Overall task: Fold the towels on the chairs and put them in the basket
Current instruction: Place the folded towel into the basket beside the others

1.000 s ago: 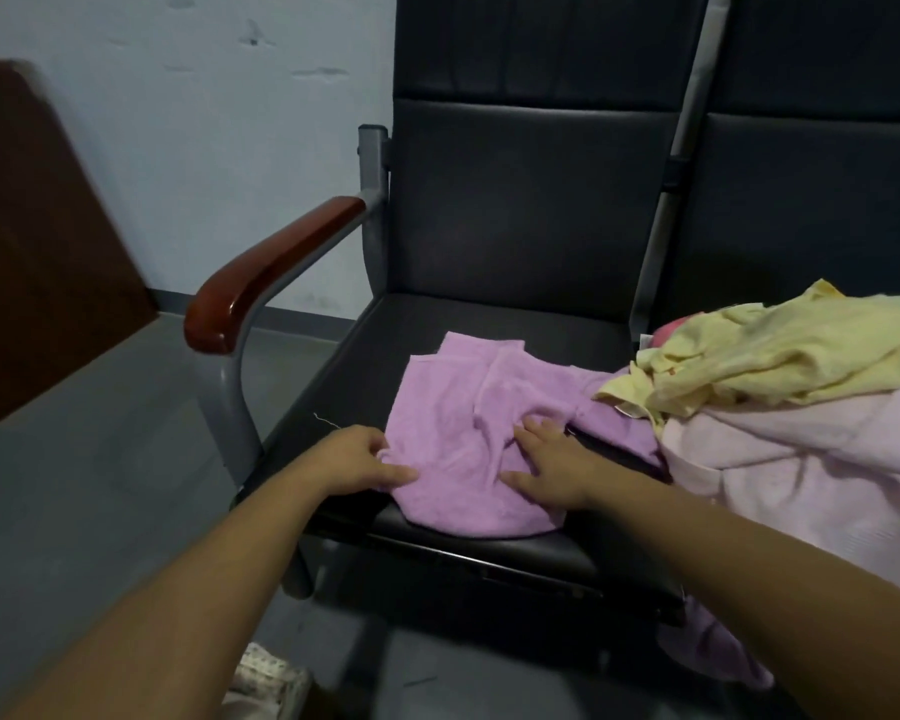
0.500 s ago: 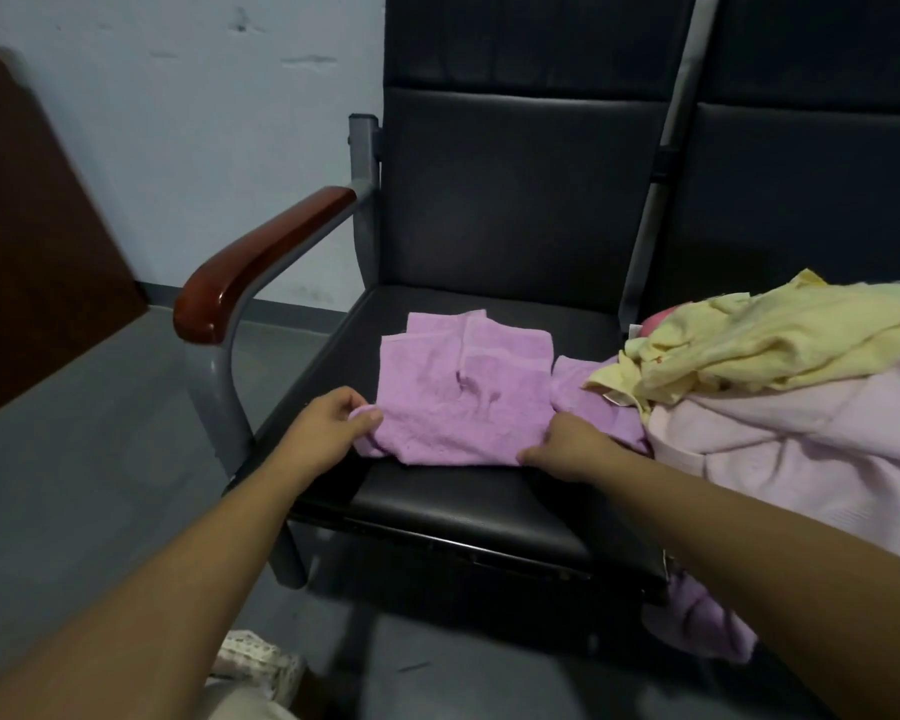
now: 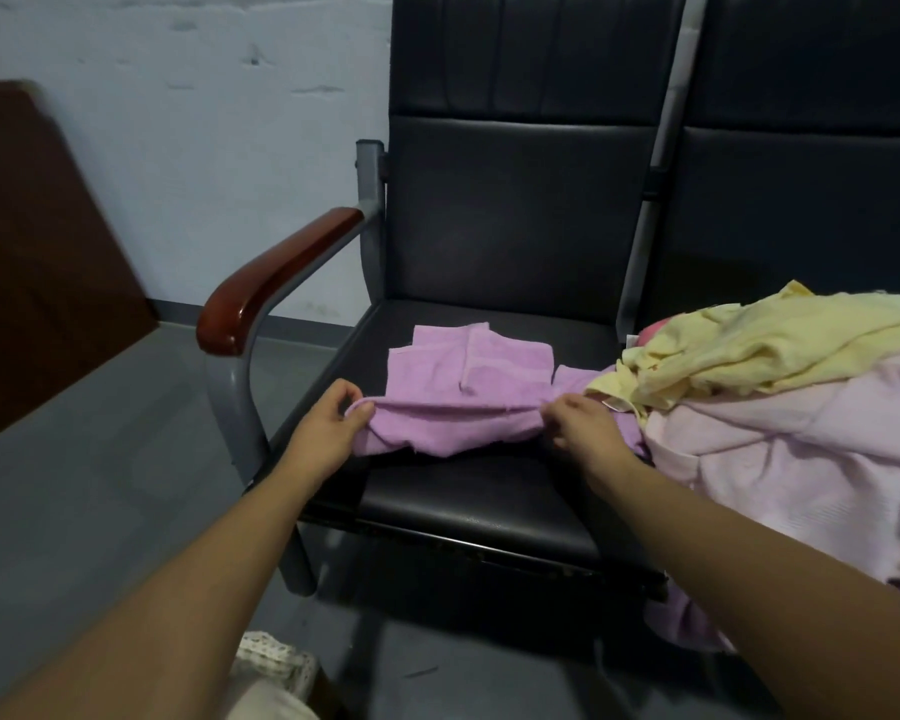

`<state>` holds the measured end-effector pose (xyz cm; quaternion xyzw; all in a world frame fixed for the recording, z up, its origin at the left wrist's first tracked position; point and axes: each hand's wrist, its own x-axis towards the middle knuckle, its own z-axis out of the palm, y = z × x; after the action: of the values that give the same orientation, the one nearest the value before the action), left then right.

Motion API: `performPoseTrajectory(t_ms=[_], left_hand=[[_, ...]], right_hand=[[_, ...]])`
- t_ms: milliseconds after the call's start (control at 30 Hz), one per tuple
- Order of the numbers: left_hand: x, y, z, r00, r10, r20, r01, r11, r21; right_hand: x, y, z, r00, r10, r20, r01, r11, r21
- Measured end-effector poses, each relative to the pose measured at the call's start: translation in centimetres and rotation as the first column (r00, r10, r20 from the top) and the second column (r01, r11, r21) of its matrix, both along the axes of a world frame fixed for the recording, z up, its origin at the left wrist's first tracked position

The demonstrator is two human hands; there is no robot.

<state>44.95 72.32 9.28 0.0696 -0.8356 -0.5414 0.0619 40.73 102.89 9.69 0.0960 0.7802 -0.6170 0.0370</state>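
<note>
Head view showed the small purple terry towel [image 3: 468,376] on the black leatherette chair seat [image 3: 479,506], no longer pressed flat as it was a second earlier. The left hand [image 3: 328,433] and right hand [image 3: 585,433] each had fingers clamped on its near edge, raised into a soft ridge. That suggested the next fold was starting; no basket was visible. The nap looked fuzzy and limp, with a woven band. Touching it lay a crumpled yellow towel [image 3: 765,350] on a pale pink ribbed one [image 3: 801,459].
</note>
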Motion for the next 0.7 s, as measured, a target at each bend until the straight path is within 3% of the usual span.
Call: performPoseTrajectory(t_ms=[100, 167, 333, 400, 467, 533, 600, 633, 700], left_hand=[[-0.3, 0.4, 0.6, 0.996, 0.053, -0.065, -0.052, 0.999, 0.010], [-0.3, 1.2, 1.4, 0.992, 0.091, -0.092, -0.079, 0.989, 0.123], [-0.3, 1.8, 2.6, 0.990, 0.106, -0.095, -0.056, 0.905, 0.421], [-0.2, 1.7, 3.0, 0.983, 0.159, -0.088, -0.103, 0.884, 0.455], [-0.1, 1.8, 3.3, 0.980, 0.188, -0.072, -0.137, 0.885, 0.446], [0.2, 2.5, 3.7, 0.989, 0.120, -0.082, -0.082, 0.926, 0.368], [0.8, 4.2, 4.2, 0.997, -0.065, -0.038, 0.070, 0.981, 0.179], [1.0, 5.3, 4.4, 0.983, -0.183, 0.025, 0.182, 0.982, 0.043], [1.4, 7.6, 4.5, 0.927, -0.358, 0.111, 0.374, 0.900, -0.223]], right_hand=[[-0.1, -0.5, 2.2, 0.998, -0.032, 0.046, 0.047, 0.926, -0.376], [0.0, -0.7, 2.8, 0.998, -0.010, 0.068, 0.044, 0.855, -0.517], [-0.7, 0.0, 2.7, 0.997, -0.003, 0.083, 0.053, 0.792, -0.608], [-0.8, 0.4, 2.8, 0.991, 0.106, 0.085, -0.027, 0.766, -0.642], [-0.4, 0.6, 2.9, 0.962, 0.266, 0.063, -0.181, 0.793, -0.581], [0.0, 0.0, 2.9, 0.936, 0.351, 0.022, -0.307, 0.845, -0.438], [0.3, -1.3, 3.2, 0.940, 0.339, -0.032, -0.330, 0.884, -0.331], [0.4, -2.0, 3.4, 0.940, 0.336, -0.065, -0.340, 0.891, -0.302], [0.6, -3.2, 3.7, 0.930, 0.348, -0.122, -0.369, 0.889, -0.273]])
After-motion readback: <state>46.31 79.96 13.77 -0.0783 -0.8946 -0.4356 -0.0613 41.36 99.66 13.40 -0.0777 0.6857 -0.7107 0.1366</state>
